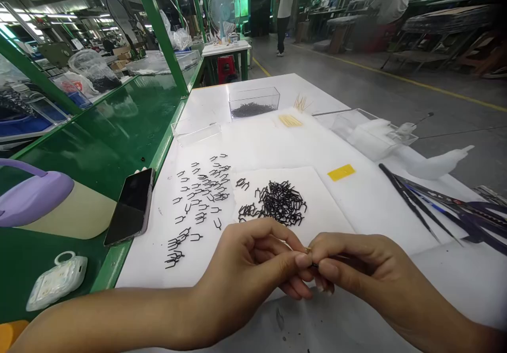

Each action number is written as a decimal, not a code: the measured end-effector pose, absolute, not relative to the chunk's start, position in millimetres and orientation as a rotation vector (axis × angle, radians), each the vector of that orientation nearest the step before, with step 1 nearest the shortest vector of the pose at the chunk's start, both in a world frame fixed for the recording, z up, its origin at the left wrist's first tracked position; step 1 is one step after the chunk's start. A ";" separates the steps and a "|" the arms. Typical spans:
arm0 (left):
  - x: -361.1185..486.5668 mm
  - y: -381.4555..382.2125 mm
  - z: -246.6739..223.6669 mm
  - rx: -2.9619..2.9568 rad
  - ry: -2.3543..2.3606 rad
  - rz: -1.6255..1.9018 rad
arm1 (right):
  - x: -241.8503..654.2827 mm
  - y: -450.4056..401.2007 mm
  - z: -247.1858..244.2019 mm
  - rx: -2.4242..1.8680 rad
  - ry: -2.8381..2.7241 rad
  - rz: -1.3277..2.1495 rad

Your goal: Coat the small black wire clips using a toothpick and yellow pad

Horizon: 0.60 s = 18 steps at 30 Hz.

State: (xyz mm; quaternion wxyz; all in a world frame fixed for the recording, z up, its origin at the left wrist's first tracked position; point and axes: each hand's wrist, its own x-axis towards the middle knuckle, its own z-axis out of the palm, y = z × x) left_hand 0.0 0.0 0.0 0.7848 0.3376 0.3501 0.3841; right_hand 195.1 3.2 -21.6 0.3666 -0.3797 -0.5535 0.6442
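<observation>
Both hands, left and right, are pinching one clip; beyond them, a pile is waiting, rows already laid out.

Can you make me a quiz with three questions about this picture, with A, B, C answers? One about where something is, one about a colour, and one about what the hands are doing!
1. Where does the phone lie?
A. At the left edge of the white table, left of the spread-out clips
B. Inside the clear box
C. Under the pile of clips

2. What colour is the small flat tag on the table?
A. Red
B. Yellow
C. Blue

3. What are the left hand and right hand doing?
A. Lying flat and open on the table
B. Lifting the phone
C. Pinching a tiny part between their fingertips

Answers:
1. A: the dark phone rests by the green bench, beside the scattered black clips.
2. B: the tag right of the pile of clips is yellow.
3. C: both hands meet with fingertips closed on something tiny.
</observation>
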 end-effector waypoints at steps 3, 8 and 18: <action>0.1 -1.9 0.4 0.737 0.762 0.825 | 194.4 3.5 -21.0 -0.953 -1.386 1.703; 1.4 -4.7 2.3 0.721 0.777 0.837 | 193.2 3.1 -21.1 -0.884 -1.336 1.800; 6.2 -7.0 2.4 0.631 0.806 0.859 | 193.5 1.1 -25.7 -0.913 -1.302 1.801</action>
